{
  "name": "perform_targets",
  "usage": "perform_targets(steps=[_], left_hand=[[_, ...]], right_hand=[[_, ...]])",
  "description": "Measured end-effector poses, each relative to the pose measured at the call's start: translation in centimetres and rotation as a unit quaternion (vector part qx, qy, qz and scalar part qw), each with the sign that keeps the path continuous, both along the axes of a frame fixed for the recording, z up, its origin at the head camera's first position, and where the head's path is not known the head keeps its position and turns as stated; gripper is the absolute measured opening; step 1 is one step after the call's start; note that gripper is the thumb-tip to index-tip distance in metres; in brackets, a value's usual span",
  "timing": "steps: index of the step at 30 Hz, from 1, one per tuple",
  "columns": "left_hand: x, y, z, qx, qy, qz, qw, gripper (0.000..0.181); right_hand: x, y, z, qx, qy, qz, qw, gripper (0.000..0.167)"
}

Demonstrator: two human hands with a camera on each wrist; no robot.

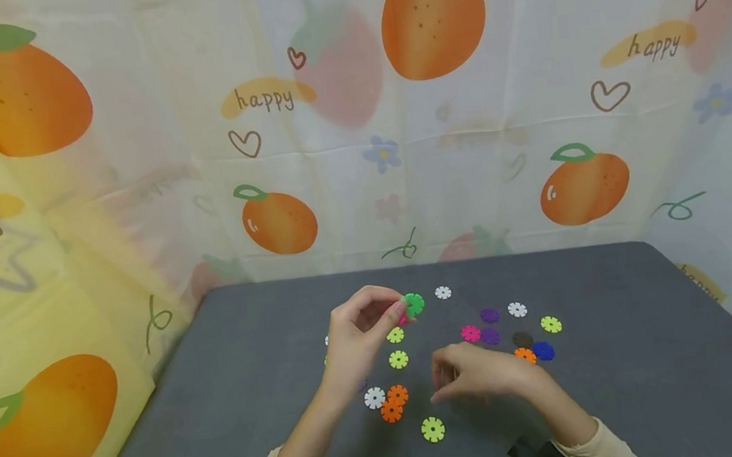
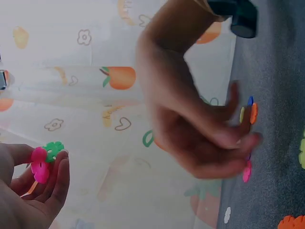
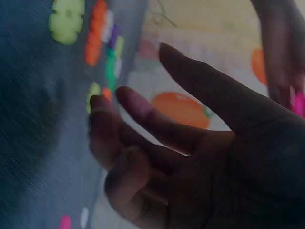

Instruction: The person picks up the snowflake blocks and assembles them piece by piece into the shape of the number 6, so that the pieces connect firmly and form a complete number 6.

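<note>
My left hand [image 1: 366, 331] pinches a small cluster of notched plastic discs raised above the table. A green disc [image 2: 54, 150] and pink discs [image 2: 40, 171] show in the left wrist view, fitted together at angles. A sliver of orange [image 2: 33, 188] also shows between the fingers there. Lower and to the right, my right hand [image 1: 482, 373] hovers over the table with loosely bent fingers and nothing in them. Near it lie a yellow-green disc [image 1: 433, 429], a pink disc [image 1: 471, 333] and an orange disc [image 1: 525, 355].
Loose discs lie scattered on the dark grey table [image 1: 645, 378]. Two orange discs [image 1: 392, 410] overlap beside a white disc [image 1: 374, 398] on the left. A blue disc [image 1: 543, 351] and a dark brown disc [image 1: 522, 339] sit at the right. Behind hangs a fruit-printed curtain [image 1: 349, 186].
</note>
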State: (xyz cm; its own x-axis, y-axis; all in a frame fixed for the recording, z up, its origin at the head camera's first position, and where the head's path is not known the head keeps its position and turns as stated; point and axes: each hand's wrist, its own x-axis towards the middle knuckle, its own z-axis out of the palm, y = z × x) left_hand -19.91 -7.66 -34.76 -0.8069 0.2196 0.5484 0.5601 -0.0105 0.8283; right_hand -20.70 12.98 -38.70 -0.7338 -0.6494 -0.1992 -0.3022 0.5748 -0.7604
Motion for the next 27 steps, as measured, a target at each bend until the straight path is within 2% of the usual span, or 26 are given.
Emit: perform_targets(steps=[3,6,11,17,20,23,25,27], left_hand=[[0.1,-0.2,0.0,-0.001,-0.004,-0.002,1.0000,0.010],[0.0,-0.2,0.0,0.002,-0.006,-0.008,0.9999,0.009],[0.0,-0.2,0.0,0.005,-0.015,-0.017,0.9997,0.010],[0.1,-0.3,0.4,0.010,-0.028,-0.028,0.9992,0.011],[0.3,-0.5,0.5,0.005,-0.043,-0.028,0.9987,0.012],[0.4,-0.7,0.8,-0.006,-0.070,-0.023,0.9973,0.014],[0.5,-0.8,1.0,-0.015,-0.084,-0.018,0.9962,0.015],[0.6,-0.9,1.2,-0.026,-0.088,-0.013,0.9957,0.017]], right_hand=[[0.3,-1.2,-1.6,0.045,-0.021,0.016,0.9986,0.025],[0.4,-2.0,-2.9,0.071,-0.009,0.012,0.9973,0.031],[0.4,-2.6,-3.9,0.053,0.008,0.016,0.9984,0.027],[-0.1,-2.3,-3.9,0.041,-0.024,0.033,0.9983,0.024],[-0.3,-1.7,-3.2,0.015,-0.055,0.049,0.9972,0.021],[-0.6,-0.7,-1.6,-0.057,-0.069,0.045,0.9950,0.013],[-0.6,0.2,0.0,-0.115,-0.038,0.010,0.9925,0.011],[-0.5,1.1,1.7,-0.182,0.009,-0.036,0.9826,0.013]])
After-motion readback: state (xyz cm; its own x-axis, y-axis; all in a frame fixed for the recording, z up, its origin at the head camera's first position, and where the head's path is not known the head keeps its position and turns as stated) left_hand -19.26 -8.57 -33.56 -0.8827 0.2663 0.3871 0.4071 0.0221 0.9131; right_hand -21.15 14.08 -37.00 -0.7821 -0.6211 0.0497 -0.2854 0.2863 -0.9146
